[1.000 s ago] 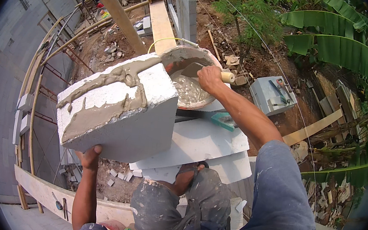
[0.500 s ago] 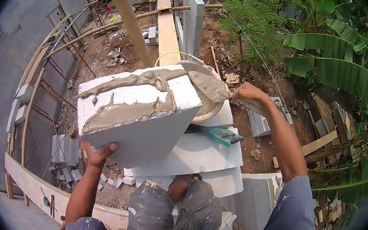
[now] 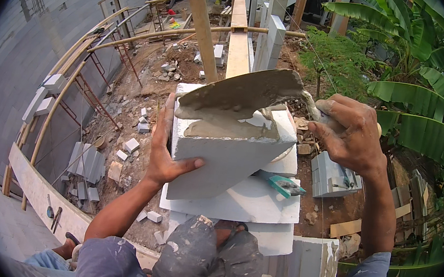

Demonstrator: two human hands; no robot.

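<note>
My left hand (image 3: 166, 154) grips the left side of a white lightweight block (image 3: 219, 165), fingers along its edge and thumb across its near face. My right hand (image 3: 348, 133) is closed round the handle of a mortar-coated trowel (image 3: 246, 89), whose wide blade lies tilted over the block's top, on a layer of grey mortar (image 3: 223, 129). Below the block are stacked white slabs (image 3: 237, 202), with a turquoise-handled tool (image 3: 282, 186) at their right. The mortar bucket is mostly hidden behind the block.
A plank (image 3: 236, 56) runs away ahead beside a leaning post (image 3: 201, 28). Bamboo rails (image 3: 54, 86) edge a drop to rubble on the left. More blocks (image 3: 332, 171) and banana leaves (image 3: 411, 137) are right. Another person's leg (image 3: 49, 261) shows lower left.
The trowel has come up out of the bucket and across onto the block's top. My left hand and the block have shifted rightward in view, with the fingers now along its side.
</note>
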